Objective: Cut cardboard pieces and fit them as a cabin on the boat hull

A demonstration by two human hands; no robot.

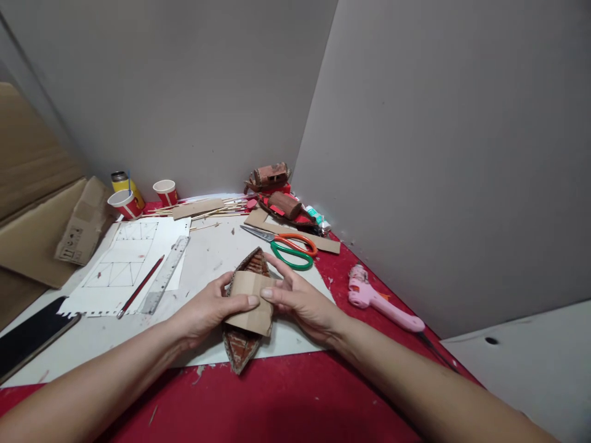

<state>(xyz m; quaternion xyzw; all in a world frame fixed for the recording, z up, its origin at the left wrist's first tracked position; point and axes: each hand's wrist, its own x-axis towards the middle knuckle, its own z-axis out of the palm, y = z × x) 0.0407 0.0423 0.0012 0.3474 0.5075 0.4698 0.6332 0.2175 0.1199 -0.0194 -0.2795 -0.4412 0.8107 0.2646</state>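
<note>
A small brown model boat (241,351) with a ribbed inside lies before me, its bow and stern pointing away and toward me. Across its middle sits a curved piece of cardboard (247,317). My left hand (215,307) grips the left side, thumb on top of the cardboard and fingers curled behind the hull. From the right, my right hand (295,301) presses its thumb on the cardboard, while its index finger reaches along the hull's far right side. Both hands hide part of the boat's sides.
Scissors (290,249) with orange and green handles lie beyond the boat. A pink glue gun (383,304) rests at right. Two finished boats (285,206) stand at the back. A ruler (166,277), a pencil (141,286) and drawn paper (120,252) lie left, near cups (165,192) and sticks (221,209).
</note>
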